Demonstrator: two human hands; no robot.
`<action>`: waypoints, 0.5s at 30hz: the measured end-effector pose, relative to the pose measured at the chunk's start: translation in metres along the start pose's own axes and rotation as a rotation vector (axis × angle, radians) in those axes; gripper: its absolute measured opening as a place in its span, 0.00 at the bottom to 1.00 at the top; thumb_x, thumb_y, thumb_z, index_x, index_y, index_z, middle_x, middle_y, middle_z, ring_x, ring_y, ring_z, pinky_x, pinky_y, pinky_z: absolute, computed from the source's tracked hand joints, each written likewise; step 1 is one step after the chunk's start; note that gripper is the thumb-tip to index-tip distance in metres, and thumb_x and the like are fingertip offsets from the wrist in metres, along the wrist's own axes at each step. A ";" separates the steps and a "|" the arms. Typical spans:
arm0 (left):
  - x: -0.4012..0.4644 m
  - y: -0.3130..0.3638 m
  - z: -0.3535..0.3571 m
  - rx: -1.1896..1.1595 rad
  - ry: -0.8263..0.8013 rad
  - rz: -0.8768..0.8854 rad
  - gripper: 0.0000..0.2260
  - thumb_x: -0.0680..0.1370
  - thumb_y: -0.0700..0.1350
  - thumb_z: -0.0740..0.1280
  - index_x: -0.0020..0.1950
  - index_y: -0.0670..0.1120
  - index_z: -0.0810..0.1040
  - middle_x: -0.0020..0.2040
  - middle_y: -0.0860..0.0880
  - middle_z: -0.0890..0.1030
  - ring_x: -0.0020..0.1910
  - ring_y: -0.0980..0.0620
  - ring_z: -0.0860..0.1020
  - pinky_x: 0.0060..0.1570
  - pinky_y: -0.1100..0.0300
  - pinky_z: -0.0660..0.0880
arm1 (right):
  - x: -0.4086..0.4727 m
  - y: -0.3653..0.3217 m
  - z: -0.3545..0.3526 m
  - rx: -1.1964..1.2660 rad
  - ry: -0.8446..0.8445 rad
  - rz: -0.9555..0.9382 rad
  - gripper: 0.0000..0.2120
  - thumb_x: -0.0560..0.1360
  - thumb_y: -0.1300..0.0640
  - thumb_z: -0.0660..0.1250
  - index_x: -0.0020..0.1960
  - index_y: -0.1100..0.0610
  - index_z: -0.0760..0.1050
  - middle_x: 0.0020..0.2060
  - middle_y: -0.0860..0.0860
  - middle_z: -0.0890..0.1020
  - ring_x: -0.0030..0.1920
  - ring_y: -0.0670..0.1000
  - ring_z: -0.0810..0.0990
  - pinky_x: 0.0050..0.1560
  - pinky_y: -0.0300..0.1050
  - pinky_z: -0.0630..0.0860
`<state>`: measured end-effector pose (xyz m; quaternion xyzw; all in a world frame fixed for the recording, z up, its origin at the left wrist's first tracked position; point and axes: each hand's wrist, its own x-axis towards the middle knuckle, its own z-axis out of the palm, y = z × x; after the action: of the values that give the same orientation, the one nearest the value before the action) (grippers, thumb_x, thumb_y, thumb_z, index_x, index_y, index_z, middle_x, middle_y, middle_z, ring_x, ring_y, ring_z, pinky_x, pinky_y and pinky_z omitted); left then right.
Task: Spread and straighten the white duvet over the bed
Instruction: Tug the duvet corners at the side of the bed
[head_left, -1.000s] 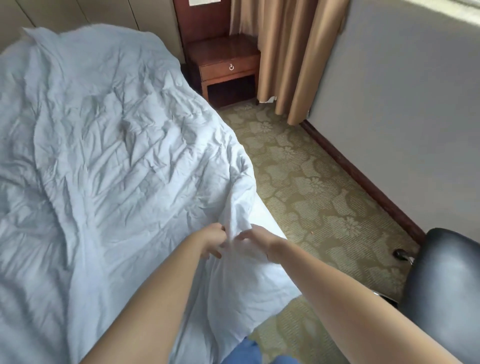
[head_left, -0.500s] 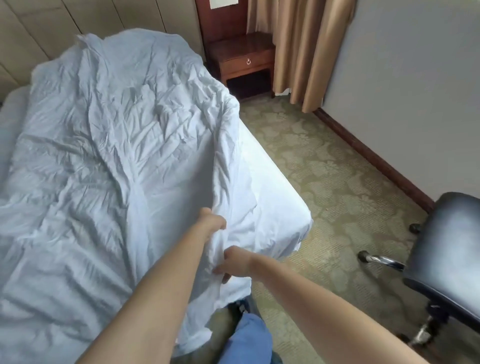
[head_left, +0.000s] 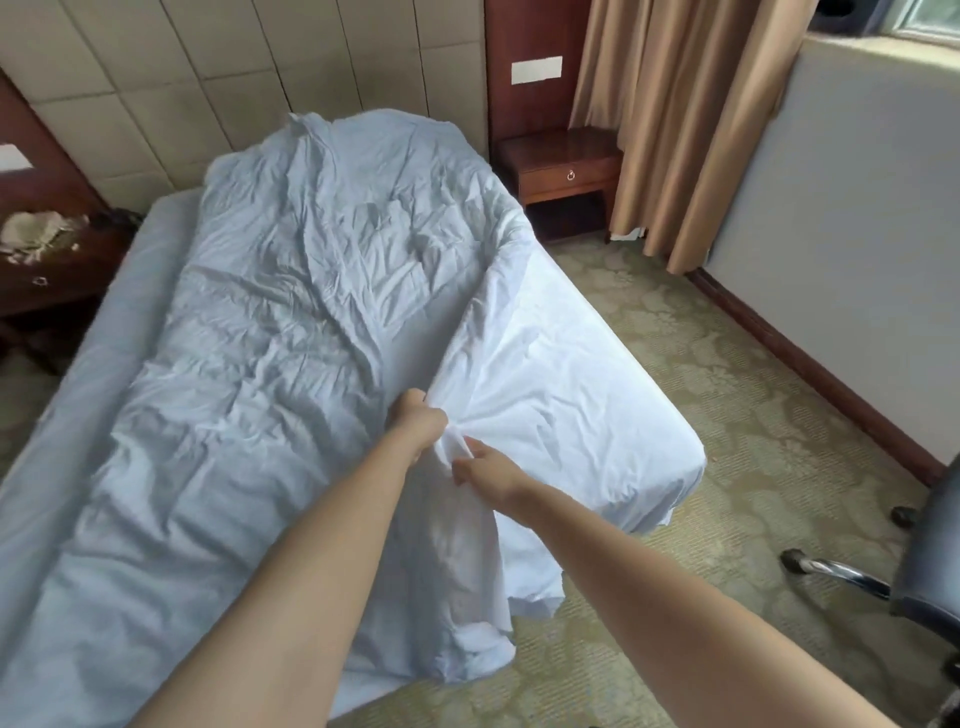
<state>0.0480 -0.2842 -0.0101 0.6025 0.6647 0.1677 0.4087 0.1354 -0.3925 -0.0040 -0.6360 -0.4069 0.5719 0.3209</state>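
The white duvet (head_left: 291, 312) lies crumpled along the bed (head_left: 597, 374), bunched toward the middle, so the white sheet shows bare along the right side. Its near right part hangs over the foot of the bed in a loose fold. My left hand (head_left: 418, 423) grips a gathered bunch of the duvet's edge near the bed's foot. My right hand (head_left: 480, 467) pinches the same bunched fabric just below and to the right of the left hand. Both arms reach forward from the bottom of the view.
A wooden nightstand (head_left: 563, 174) stands right of the bed's head, beside tan curtains (head_left: 685, 130). Another dark nightstand (head_left: 47, 270) with white scraps on it is at the left. A black office chair (head_left: 930, 566) stands on the patterned carpet (head_left: 727, 415) at the right.
The view has pulled back and shows more of the bed and headboard wall. My two hands have come close together on the bunched duvet edge, and the fabric is drawn toward the bed's foot.
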 end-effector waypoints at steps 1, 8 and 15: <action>0.007 -0.011 -0.019 -0.009 0.006 0.017 0.09 0.71 0.38 0.66 0.50 0.38 0.78 0.50 0.41 0.81 0.50 0.41 0.80 0.46 0.55 0.77 | 0.003 -0.012 0.017 -0.022 -0.016 -0.015 0.23 0.66 0.61 0.58 0.60 0.59 0.74 0.45 0.53 0.78 0.45 0.51 0.75 0.48 0.44 0.73; 0.048 -0.108 -0.195 -0.032 0.029 0.068 0.06 0.72 0.36 0.65 0.36 0.41 0.71 0.36 0.45 0.74 0.38 0.46 0.74 0.32 0.63 0.67 | 0.049 -0.085 0.191 -0.084 -0.009 -0.041 0.21 0.65 0.60 0.59 0.58 0.58 0.75 0.38 0.49 0.76 0.38 0.49 0.74 0.41 0.40 0.71; 0.051 -0.252 -0.388 -0.176 0.104 -0.108 0.06 0.72 0.35 0.68 0.36 0.41 0.74 0.37 0.42 0.76 0.35 0.48 0.74 0.36 0.58 0.70 | 0.097 -0.145 0.390 -0.188 -0.207 -0.055 0.20 0.64 0.58 0.60 0.53 0.65 0.77 0.36 0.52 0.75 0.34 0.49 0.72 0.35 0.40 0.67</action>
<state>-0.4053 -0.1866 0.0285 0.5182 0.6990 0.2341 0.4336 -0.2705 -0.2624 0.0229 -0.5892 -0.5070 0.5849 0.2318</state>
